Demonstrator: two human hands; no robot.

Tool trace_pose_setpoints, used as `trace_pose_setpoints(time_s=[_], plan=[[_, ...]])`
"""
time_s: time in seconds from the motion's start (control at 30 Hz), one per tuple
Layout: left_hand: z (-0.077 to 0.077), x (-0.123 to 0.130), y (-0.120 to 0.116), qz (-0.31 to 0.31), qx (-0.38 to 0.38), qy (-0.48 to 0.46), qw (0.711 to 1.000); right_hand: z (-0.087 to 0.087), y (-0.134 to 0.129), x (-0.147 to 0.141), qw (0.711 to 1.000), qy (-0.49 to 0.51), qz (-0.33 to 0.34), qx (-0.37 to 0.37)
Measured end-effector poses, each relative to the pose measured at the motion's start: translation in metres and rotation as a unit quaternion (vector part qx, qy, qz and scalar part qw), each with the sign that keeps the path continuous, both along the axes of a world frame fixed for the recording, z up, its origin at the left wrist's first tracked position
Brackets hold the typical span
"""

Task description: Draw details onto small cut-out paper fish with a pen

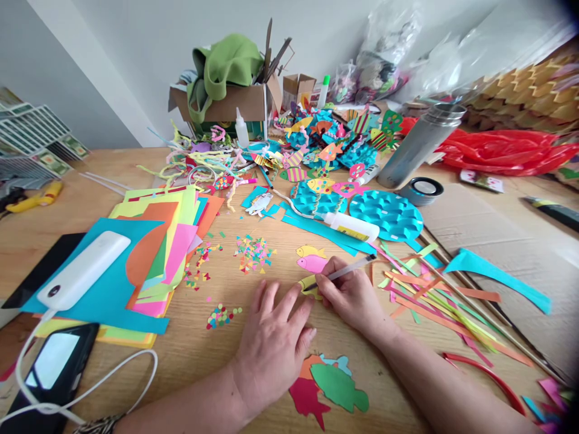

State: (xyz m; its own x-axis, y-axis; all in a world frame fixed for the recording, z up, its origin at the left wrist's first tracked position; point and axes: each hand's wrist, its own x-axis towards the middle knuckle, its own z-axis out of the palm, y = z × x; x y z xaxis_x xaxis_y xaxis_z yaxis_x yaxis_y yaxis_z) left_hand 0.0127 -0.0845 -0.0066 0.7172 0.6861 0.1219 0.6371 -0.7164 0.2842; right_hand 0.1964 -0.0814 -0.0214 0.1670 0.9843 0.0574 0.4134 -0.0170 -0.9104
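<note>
My right hand (pixel 346 295) grips a slim pen (pixel 348 267), its tip touching a small yellow-green paper fish (pixel 308 283) on the table. My left hand (pixel 274 337) lies flat with fingers spread, a fingertip at that fish's left edge. Just beyond lie a pink paper fish (pixel 311 263) and a yellow paper fish (pixel 310 251), both with drawn lines. Nearer me, below my hands, is a loose pile with a green paper fish (pixel 339 386), a red paper fish (pixel 307 398), and orange and light blue cutouts partly covered.
Coloured paper sheets (pixel 149 217) with a white power bank (pixel 84 271) lie left, near a phone (pixel 54 367). Confetti (pixel 254 253) and a glue bottle (pixel 353 228) lie ahead. Paper strips (pixel 447 295) spread right, below a steel flask (pixel 420 144). A filled cardboard box (pixel 239 102) stands behind.
</note>
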Motion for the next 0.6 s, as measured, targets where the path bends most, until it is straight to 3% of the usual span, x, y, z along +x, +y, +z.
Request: trace_pose_setpoints(time_s=[0.6], plan=[[0.0002, -0.0005, 0.0005, 0.001, -0.007, 0.001, 1.0, -0.0007, 0.0, 0.0003, 1.0, -0.008, 0.001, 0.002]])
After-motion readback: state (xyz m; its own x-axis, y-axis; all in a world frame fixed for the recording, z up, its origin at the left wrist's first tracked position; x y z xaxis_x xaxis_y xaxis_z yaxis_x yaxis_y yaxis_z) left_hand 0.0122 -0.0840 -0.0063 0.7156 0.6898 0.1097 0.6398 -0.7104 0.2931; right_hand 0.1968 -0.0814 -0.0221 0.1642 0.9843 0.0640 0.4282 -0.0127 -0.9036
